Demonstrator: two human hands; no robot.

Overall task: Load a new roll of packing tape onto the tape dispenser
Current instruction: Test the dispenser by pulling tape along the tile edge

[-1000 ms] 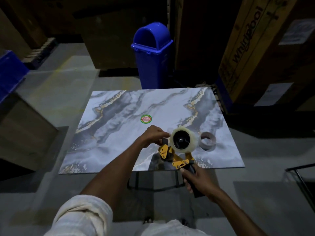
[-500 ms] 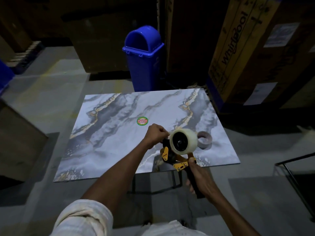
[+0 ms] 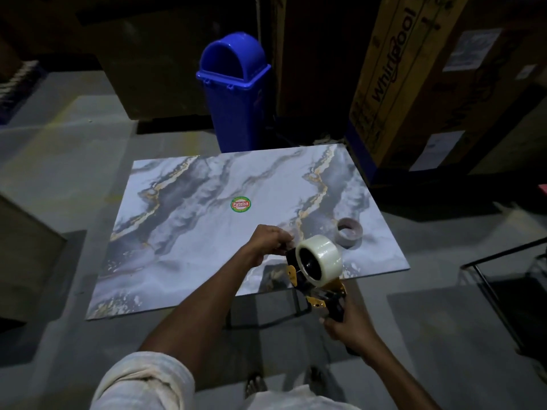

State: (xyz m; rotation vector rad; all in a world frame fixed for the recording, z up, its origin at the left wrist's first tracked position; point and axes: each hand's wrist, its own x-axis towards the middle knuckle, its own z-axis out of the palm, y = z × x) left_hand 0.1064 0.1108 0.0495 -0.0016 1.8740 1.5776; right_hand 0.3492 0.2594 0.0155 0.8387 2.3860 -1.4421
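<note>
Dispenser [image 3: 318, 287] lower, past table edge [image 3: 381, 272]

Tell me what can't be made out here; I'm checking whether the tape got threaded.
Head view, the only one:
- Tape end: the left hand is closed beside the roll, and the fingers hide whatever they pinch.
- Threading path: the dispenser front is dark and partly behind the roll.
- Handle: wrapped by the right hand.
- Spent core on the table: too dim to see any leftover tape.
</note>
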